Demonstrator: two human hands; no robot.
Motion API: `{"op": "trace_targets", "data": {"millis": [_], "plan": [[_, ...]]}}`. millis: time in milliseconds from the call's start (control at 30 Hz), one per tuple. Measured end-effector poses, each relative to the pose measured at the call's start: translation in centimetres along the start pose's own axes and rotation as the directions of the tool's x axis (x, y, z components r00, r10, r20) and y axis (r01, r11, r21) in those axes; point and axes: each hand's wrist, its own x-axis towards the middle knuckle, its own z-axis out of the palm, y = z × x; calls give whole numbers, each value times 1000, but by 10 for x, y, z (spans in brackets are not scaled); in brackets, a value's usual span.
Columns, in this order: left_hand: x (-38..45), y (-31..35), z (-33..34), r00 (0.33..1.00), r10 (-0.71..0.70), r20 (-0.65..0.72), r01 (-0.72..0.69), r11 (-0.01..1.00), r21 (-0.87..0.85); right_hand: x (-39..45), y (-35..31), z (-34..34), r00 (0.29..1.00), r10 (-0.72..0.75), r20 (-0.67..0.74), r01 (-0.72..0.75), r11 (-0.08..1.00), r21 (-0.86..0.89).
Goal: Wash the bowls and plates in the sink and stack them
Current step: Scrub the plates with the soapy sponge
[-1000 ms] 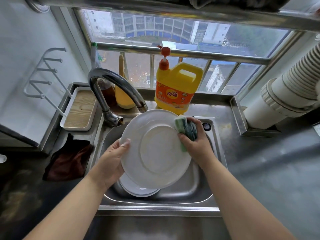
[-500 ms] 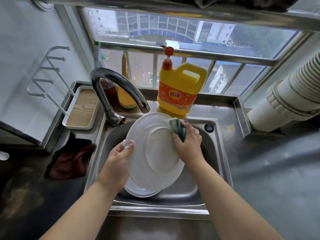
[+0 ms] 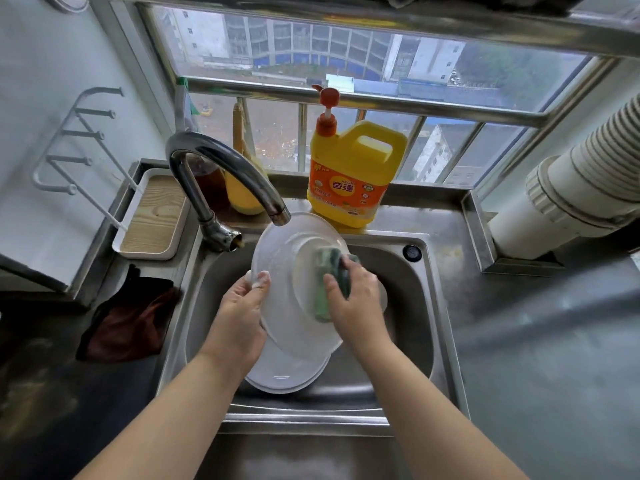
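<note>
A white plate (image 3: 287,271) stands tilted over the steel sink (image 3: 420,306), its face towards me and lightly soapy. My left hand (image 3: 242,317) grips its left rim, thumb on the front. My right hand (image 3: 356,303) holds a green sponge (image 3: 329,285) and presses it on the plate's middle. Under the held plate lies another white plate (image 3: 287,375) on the sink bottom, partly hidden by my left wrist.
A curved tap (image 3: 221,174) ends just above the plate's top rim. A yellow detergent jug (image 3: 349,174) with a red pump stands behind the sink. A wood-lined white tray (image 3: 152,220) and a dark red cloth (image 3: 128,327) are on the left. A ribbed white pipe (image 3: 581,188) is on the right.
My right hand has slid the sponge from the plate's upper right rim down to its middle. The plate has turned more edge-on and sits lower in the sink.
</note>
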Motion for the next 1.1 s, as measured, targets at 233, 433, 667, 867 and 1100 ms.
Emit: {"op": "trace_targets", "data": {"millis": [233,433,667,867,1100], "plan": [[1,4,-2,999,12,-49,-11,1000,10,-44,19,1,920,-292,260,318,946,-63],[0,-2,-9,996,-24,-87,25,1000,19,-17,48,-15,994,-34,108,52,985,-166],[-5,-5,-9,995,-56,-84,61,996,70,-30,0,12,945,-288,157,294,956,-17],[4,-2,-31,990,-51,-135,67,991,113,-47,50,12,927,-238,291,265,962,-60],[19,12,-54,996,34,-87,-1,934,358,-24,83,-16,929,117,350,23,928,-371]]}}
